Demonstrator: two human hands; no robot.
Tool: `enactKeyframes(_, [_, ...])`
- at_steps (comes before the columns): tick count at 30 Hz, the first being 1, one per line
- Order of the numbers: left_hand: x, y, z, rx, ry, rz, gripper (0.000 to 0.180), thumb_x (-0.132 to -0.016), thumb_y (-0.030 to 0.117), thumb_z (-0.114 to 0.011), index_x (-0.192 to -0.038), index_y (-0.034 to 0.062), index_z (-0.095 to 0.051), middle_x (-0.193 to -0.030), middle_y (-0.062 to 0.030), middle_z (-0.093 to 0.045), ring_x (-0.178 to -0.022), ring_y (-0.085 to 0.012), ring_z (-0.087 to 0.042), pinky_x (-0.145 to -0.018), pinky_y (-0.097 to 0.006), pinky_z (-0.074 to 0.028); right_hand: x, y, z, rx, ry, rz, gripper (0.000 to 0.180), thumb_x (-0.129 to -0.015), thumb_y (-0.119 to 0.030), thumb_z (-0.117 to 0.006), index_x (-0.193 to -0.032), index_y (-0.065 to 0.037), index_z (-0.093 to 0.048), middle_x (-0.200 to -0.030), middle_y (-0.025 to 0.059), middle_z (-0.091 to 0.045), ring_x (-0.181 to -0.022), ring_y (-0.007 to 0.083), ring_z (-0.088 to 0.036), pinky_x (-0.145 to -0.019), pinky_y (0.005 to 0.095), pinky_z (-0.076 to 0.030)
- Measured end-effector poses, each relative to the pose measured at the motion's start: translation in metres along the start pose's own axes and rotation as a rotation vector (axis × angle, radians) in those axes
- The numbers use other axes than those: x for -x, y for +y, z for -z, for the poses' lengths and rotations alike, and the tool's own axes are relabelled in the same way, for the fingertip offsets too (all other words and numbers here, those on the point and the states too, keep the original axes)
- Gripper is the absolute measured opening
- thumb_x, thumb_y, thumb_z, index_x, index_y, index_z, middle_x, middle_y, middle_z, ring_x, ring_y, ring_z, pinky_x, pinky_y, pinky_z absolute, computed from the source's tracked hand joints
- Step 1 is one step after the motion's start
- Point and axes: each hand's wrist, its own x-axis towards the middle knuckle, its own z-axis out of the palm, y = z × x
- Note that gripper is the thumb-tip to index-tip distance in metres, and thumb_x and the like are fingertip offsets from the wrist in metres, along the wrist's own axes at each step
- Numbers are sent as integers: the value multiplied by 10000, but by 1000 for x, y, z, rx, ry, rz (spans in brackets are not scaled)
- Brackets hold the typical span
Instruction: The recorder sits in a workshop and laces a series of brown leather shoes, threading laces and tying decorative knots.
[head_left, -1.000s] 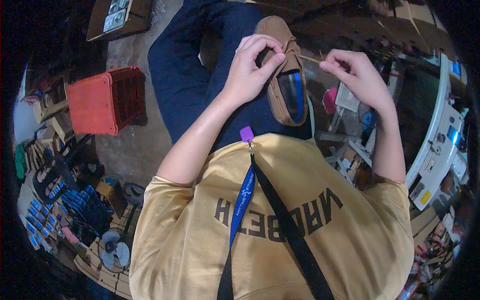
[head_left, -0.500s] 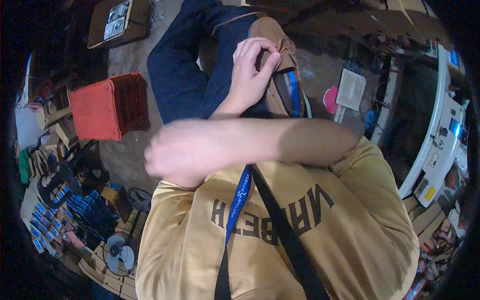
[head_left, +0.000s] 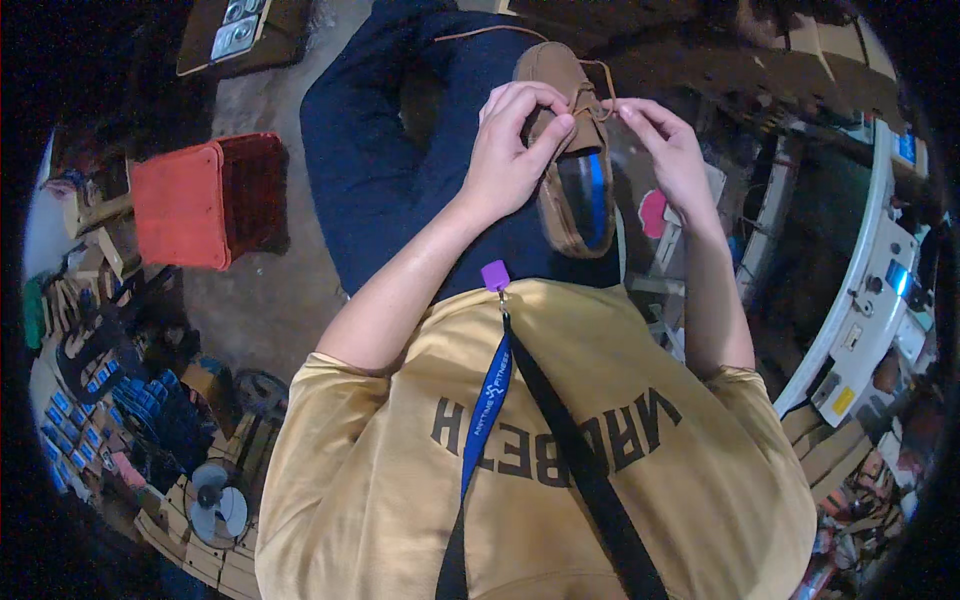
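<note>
While propped on the lap over dark blue trousers (head_left: 400,170), brown shoe (head_left: 568,170) with blue insole (head_left: 592,190) lies toe away from the body, opening turned up. Left hand (head_left: 515,150) wrapped over the shoe's left side and instep, thumb and fingers pinched at the lacing: grip clenched on the shoe. Right hand (head_left: 672,150) just beside the shoe's right side, fingertips nipped on the brown lace (head_left: 603,112) near the eyelets, so grip closed on the lace. Shoe thus between both hands, touching the left, joined to the right by the lace. Another length of lace curves across the trousers beyond the toe. Red crate (head_left: 205,200) well apart on the floor to the left; white machine (head_left: 870,290) off to the right.
</note>
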Motion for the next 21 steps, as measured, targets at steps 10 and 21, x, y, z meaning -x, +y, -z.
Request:
enactKeyframes(10, [2,3,-2,54,80,40,152,-897,152,-757,-1022,66,-746,-1089,-82,-693,-1097,-263,-621,-993,-379,-462,-6,-21,-27,428,-59,661,142,-892,-161,-780,-1006,-79,-801,-974,83,-737,-961,235,-672,-879,337,-534])
enactKeyframes(21, [-4,9,9,99,23,124,177,-992,166,-694,-1034,9,-764,-1018,-101,-704,-1025,-198,-649,-961,-319,-487,-10,6,-41,-356,-37,201,316,-929,-88,-774,-1211,-5,-660,-1007,62,-731,-933,107,-682,-862,246,-543])
